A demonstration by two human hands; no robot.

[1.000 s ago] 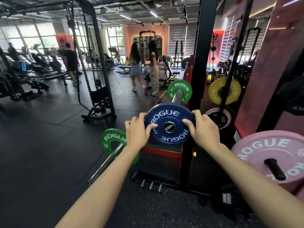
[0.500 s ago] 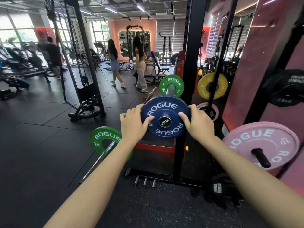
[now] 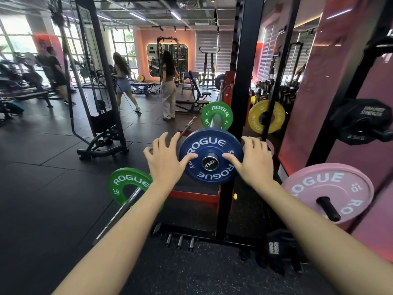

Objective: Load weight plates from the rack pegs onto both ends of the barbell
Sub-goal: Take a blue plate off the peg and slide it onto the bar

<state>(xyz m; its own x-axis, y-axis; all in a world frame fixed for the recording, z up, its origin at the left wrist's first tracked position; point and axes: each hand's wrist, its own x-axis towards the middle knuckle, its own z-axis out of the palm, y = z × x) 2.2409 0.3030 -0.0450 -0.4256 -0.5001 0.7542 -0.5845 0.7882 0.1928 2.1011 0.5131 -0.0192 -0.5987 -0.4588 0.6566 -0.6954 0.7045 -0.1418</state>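
A blue Rogue plate (image 3: 210,145) sits on the near end of the barbell (image 3: 210,163), whose cap reads 1500LB. A green plate (image 3: 217,112) is farther along the same bar. My left hand (image 3: 164,160) is at the blue plate's left edge with fingers spread and its thumb on the plate's face. My right hand (image 3: 255,159) is at the right edge, fingers loose, its thumb pressing the face beside the cap. A pink plate (image 3: 319,184) hangs on a rack peg at the right, a yellow plate (image 3: 255,117) behind the upright.
The black rack upright (image 3: 242,81) stands just behind the blue plate. A second bar with a green 10 plate (image 3: 127,183) lies low at the left. A black 2.5 kg plate (image 3: 359,122) hangs at the right. Black gloves (image 3: 276,250) lie on the floor. People stand farther back.
Both hands held the blue plate by its rim before. Now the fingers have come off the rim and spread, and only the thumbs stay on the plate's face.
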